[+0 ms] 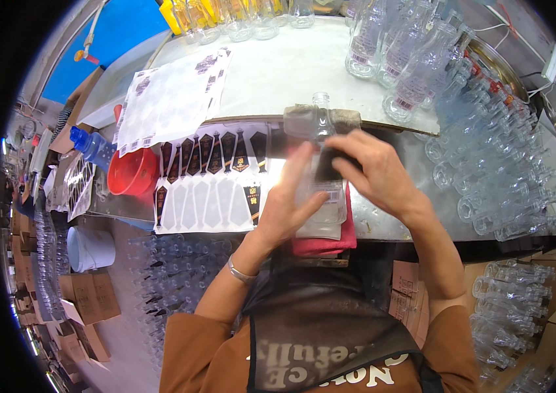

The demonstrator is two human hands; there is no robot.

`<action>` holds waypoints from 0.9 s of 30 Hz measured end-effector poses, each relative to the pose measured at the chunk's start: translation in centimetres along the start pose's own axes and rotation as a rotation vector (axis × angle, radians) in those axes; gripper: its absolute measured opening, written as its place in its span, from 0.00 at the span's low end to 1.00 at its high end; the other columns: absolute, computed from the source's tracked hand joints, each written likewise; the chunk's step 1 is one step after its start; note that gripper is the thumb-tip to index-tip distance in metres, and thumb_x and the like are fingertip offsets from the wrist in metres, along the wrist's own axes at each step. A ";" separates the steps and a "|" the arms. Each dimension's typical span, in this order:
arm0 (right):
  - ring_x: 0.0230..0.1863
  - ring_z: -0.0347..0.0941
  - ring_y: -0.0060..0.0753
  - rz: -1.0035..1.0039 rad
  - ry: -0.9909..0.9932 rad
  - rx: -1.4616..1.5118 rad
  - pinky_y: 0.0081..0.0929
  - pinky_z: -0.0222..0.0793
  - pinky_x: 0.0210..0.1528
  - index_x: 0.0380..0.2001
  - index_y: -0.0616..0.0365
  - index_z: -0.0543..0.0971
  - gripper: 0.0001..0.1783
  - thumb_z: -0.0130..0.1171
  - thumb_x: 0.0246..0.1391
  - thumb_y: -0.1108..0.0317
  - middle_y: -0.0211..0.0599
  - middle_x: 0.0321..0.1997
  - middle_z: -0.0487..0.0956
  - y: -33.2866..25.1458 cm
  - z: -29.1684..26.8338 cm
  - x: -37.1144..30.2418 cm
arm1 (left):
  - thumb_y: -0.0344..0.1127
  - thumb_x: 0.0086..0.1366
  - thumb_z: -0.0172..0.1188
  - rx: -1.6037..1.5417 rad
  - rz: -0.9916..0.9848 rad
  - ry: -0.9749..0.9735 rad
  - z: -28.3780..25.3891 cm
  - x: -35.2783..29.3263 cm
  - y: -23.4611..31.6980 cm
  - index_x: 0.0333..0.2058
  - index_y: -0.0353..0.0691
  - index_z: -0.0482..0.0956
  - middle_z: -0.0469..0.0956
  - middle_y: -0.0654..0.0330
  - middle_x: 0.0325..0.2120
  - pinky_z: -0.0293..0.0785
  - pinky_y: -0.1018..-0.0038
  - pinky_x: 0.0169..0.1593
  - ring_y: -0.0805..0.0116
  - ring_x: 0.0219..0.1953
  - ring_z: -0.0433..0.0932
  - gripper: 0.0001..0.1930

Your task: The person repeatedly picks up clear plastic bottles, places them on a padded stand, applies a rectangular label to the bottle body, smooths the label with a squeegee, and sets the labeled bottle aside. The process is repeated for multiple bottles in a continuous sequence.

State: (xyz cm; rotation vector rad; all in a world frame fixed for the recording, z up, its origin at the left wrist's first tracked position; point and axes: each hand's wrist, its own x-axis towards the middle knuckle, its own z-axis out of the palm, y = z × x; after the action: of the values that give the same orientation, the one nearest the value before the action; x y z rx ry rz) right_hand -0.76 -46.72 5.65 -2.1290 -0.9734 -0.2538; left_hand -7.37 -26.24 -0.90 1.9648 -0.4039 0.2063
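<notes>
A clear glass bottle [321, 213] lies lengthwise on a red cloth [325, 245] at the bench's front edge, its neck [320, 100] pointing away from me. My left hand [286, 203] grips the bottle's left side. My right hand [371, 169] presses a dark label [325, 171] onto the bottle's body with its fingers. A small barcode sticker sits lower on the bottle. A sheet of dark labels [207, 177], many peeled off, lies just left of my left hand.
Several clear bottles lie stacked at the right [487, 170] and stand at the back [396, 52]. A red funnel [134, 173] and blue bottle [94, 147] sit at left. Another label sheet [170, 98] lies behind. Cardboard boxes [88, 295] and more bottles [173, 275] are below.
</notes>
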 end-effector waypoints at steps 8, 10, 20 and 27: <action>0.40 0.77 0.47 -0.036 -0.102 -0.312 0.41 0.75 0.42 0.45 0.57 0.78 0.16 0.63 0.51 0.74 0.43 0.35 0.78 -1.9 0.6 3.3 | 0.34 0.51 0.78 -0.112 -0.094 -0.062 -0.2 -2.5 1.1 0.74 0.33 0.37 0.52 0.42 0.73 0.49 0.60 0.75 0.51 0.75 0.52 0.63; 0.39 0.75 0.44 -0.143 0.057 -0.468 0.42 0.77 0.41 0.30 0.59 0.76 0.06 0.60 0.45 0.74 0.42 0.31 0.77 -2.5 0.3 4.6 | 0.34 0.50 0.79 -0.072 -0.116 -0.036 0.2 -2.8 1.2 0.74 0.32 0.36 0.51 0.39 0.73 0.49 0.60 0.75 0.49 0.75 0.51 0.65; 0.36 0.77 0.44 -0.203 0.108 -0.416 0.39 0.76 0.41 0.31 0.57 0.78 0.09 0.64 0.42 0.75 0.39 0.30 0.78 -1.2 0.3 2.9 | 0.37 0.47 0.81 0.039 0.060 0.031 1.1 -3.4 0.0 0.74 0.32 0.33 0.54 0.39 0.72 0.56 0.57 0.72 0.46 0.73 0.57 0.69; 0.40 0.78 0.44 0.050 0.192 -0.229 0.35 0.74 0.43 0.38 0.58 0.83 0.13 0.67 0.46 0.77 0.42 0.39 0.82 1.0 -1.5 1.2 | 0.30 0.49 0.79 0.040 0.029 -0.061 0.7 -3.4 0.0 0.74 0.34 0.39 0.54 0.44 0.73 0.56 0.60 0.73 0.52 0.74 0.56 0.64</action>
State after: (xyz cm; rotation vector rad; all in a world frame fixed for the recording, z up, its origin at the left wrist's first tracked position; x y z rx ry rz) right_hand 1.01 -47.52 6.65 -2.2819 -0.8095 -0.5573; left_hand -10.59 -26.28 -2.28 2.0089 -0.4710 0.1744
